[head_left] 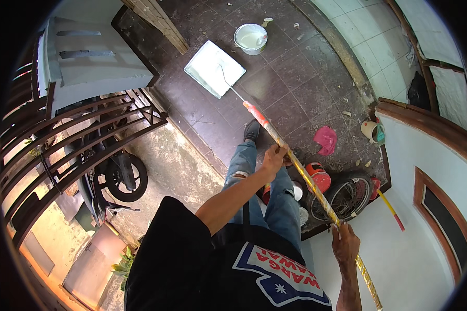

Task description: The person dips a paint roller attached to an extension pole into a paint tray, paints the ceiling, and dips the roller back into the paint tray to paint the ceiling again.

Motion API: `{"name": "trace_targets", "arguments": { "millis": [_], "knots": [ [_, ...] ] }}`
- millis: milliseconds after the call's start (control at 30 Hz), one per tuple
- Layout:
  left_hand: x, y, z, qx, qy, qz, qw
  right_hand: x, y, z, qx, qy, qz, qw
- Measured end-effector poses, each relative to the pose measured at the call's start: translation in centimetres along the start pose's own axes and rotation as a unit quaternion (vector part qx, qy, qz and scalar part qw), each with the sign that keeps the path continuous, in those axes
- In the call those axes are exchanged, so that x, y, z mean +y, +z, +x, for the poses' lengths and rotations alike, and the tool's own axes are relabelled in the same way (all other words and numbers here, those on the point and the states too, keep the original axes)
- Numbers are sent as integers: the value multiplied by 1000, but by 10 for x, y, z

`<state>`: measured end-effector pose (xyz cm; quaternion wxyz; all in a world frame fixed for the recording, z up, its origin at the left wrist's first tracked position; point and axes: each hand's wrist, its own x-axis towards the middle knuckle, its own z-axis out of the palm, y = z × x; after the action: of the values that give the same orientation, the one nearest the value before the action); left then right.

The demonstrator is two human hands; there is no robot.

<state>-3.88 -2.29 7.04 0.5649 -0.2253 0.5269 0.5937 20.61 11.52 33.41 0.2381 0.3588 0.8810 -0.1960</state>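
Observation:
A long paint roller pole [316, 192], wrapped in gold and silver with a red upper end, runs slantwise across the view. My left hand [275, 159] is closed round its middle. Lower down, my right hand [346, 242] grips the same pole close to its near end. From the red end a thin wire frame [232, 88] reaches into a white paint tray [192, 68] on the floor. The roller head is hard to make out against the white paint there. Just beyond the tray stands a white bucket [250, 50] with pale paint inside.
Dark floor tiles [306, 88] carry scattered debris. To the right are a pink crumpled piece [325, 140], a red container [318, 177], a spoked wheel [350, 199] and a cream pot [369, 130]. A wooden post [161, 23] stands far left; a railing [83, 155] fronts a motorcycle [123, 176].

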Motion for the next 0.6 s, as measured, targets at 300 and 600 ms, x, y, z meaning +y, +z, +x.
{"name": "trace_targets", "arguments": {
  "millis": [300, 600],
  "knots": [
    [-55, -1, -15, 7, -63, -6, 998, 2, 4, -35, -40, 42, -14, 998],
    [-53, -51, 14, 19, -26, -2, 999, -41, 36, -21, -54, 62, 9, 997]
  ]
}}
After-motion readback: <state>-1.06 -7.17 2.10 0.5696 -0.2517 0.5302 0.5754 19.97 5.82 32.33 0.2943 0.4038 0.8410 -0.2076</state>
